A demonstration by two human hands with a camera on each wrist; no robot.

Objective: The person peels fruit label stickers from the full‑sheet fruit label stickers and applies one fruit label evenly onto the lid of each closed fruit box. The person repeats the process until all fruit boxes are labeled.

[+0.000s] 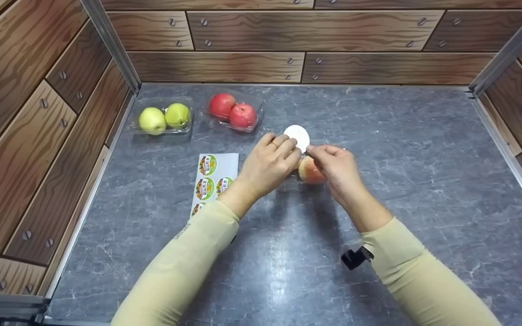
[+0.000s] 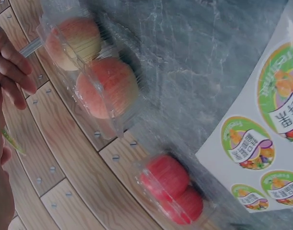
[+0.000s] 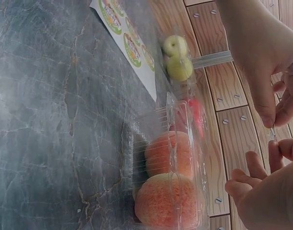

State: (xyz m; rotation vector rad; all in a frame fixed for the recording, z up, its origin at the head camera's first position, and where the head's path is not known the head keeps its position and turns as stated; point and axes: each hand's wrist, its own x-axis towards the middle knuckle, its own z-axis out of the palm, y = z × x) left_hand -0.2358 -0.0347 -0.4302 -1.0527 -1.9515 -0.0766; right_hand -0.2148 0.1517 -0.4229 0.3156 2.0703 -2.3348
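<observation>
A round sticker (image 1: 297, 137), its white back facing the head camera, is held up between both hands. My left hand (image 1: 272, 158) pinches it from the left between thumb and fingers. At its lower right edge, my right hand (image 1: 338, 170) pinches it with thumb and forefinger. In the right wrist view the sticker (image 3: 272, 134) appears edge-on between the fingertips. Below the hands sits a clear plastic box (image 3: 158, 115), lid closed, with two peaches (image 3: 168, 201) inside. The hands partly cover this box in the head view.
Left of the hands lies a white sheet (image 1: 230, 164) of round fruit-label stickers, partly under the left arm. Toward the back stand a clear box with two red apples (image 1: 243, 116) and another with two green apples (image 1: 152, 120). Wood-patterned panels (image 1: 247, 68) wall the grey table (image 1: 424, 190).
</observation>
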